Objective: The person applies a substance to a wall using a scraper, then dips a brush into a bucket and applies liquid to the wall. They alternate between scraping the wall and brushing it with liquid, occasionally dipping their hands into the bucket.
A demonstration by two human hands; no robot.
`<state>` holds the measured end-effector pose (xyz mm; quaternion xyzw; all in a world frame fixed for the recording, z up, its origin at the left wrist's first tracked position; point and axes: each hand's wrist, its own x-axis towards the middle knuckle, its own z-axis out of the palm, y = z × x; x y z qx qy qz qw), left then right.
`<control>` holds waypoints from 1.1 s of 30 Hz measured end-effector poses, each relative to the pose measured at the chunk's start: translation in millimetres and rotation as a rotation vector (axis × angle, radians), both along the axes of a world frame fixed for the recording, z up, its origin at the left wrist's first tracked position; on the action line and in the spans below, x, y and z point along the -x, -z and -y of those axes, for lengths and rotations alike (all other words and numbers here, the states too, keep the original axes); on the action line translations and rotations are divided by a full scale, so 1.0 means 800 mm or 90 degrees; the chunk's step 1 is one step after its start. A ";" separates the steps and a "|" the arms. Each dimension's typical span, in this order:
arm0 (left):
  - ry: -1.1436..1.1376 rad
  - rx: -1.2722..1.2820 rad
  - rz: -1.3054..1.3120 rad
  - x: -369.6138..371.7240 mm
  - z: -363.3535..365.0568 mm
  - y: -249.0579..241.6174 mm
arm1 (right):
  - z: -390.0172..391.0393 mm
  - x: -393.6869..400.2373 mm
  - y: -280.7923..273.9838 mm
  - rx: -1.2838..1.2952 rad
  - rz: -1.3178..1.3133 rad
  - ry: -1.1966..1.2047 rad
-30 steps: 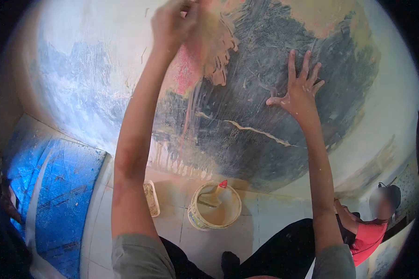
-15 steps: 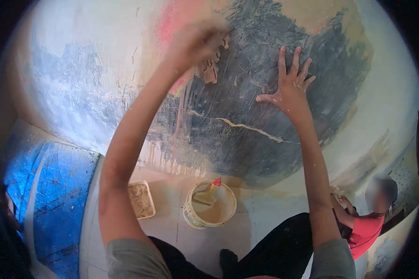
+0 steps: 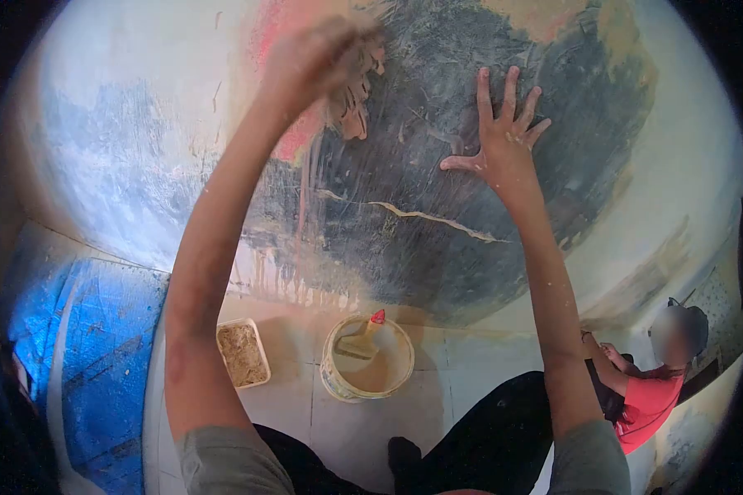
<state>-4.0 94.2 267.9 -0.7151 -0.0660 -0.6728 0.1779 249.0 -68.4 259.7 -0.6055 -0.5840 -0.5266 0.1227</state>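
My left hand (image 3: 318, 62) is blurred by motion at the upper left part of the wall (image 3: 437, 165), its fingers curled in. Whatever it may grip is hidden by the blur. Just below and beside it, ragged peeling flakes (image 3: 352, 111) hang where a pink-red patch (image 3: 293, 136) meets the dark grey area. My right hand (image 3: 506, 136) lies flat against the grey surface, fingers spread and pointing up, with pale specks on its back. Under the hands, a long pale crack (image 3: 421, 218) crosses the dark area.
On the tiled floor stands a round bucket (image 3: 326, 375) of tan liquid, with a brush (image 3: 362, 341) resting in it. A rectangular tub (image 3: 243, 355) of brown material is left of it. Blue sheeting (image 3: 111, 363) lies at left. A person in a red shirt (image 3: 652, 408) sits at right.
The view has shifted slightly, so the wall and both hands appear a little lefter and higher. My left hand still blurs near the flakes; my right hand stays flat on the wall.
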 end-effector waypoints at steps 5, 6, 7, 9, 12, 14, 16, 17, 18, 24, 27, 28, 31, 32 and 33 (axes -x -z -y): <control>0.003 0.180 0.156 0.011 -0.017 0.004 | 0.001 -0.003 0.004 -0.015 0.014 -0.034; 0.105 0.147 0.110 -0.004 -0.007 0.015 | 0.003 -0.001 0.005 -0.013 0.015 -0.035; 0.204 0.113 0.067 -0.025 0.009 0.025 | 0.007 0.001 0.007 0.003 0.011 -0.012; 0.159 0.182 -0.102 -0.066 0.019 0.042 | 0.012 0.016 0.006 0.015 0.017 -0.002; 0.224 0.246 -0.072 -0.077 0.070 0.014 | 0.016 0.043 -0.008 -0.006 -0.015 -0.095; 0.534 0.389 0.025 -0.077 0.086 -0.006 | 0.018 0.059 -0.021 0.046 -0.205 -0.356; 0.540 0.344 0.040 -0.076 0.074 -0.017 | 0.025 0.091 -0.024 0.082 -0.458 -0.563; 0.541 0.301 0.060 -0.075 0.068 -0.021 | 0.029 0.103 -0.024 0.121 -0.714 -0.770; 0.599 0.434 0.048 -0.066 0.078 -0.021 | 0.030 0.108 -0.022 0.116 -0.707 -0.763; 0.696 0.516 0.004 -0.037 0.101 -0.030 | 0.028 0.109 -0.021 -0.088 -0.554 -0.615; 0.682 0.513 -0.028 -0.038 0.115 -0.030 | 0.024 0.109 -0.026 -0.120 -0.548 -0.665; 0.685 0.514 -0.029 -0.041 0.116 -0.030 | 0.027 0.112 -0.028 -0.067 -0.619 -0.719; 0.665 0.484 -0.023 -0.044 0.111 -0.029 | 0.037 0.122 -0.032 0.007 -0.726 -0.757; 0.662 0.463 -0.027 -0.042 0.110 -0.030 | 0.039 0.125 -0.032 0.025 -0.760 -0.743; 0.658 0.443 -0.031 -0.040 0.108 -0.030 | 0.038 0.123 -0.032 0.028 -0.760 -0.744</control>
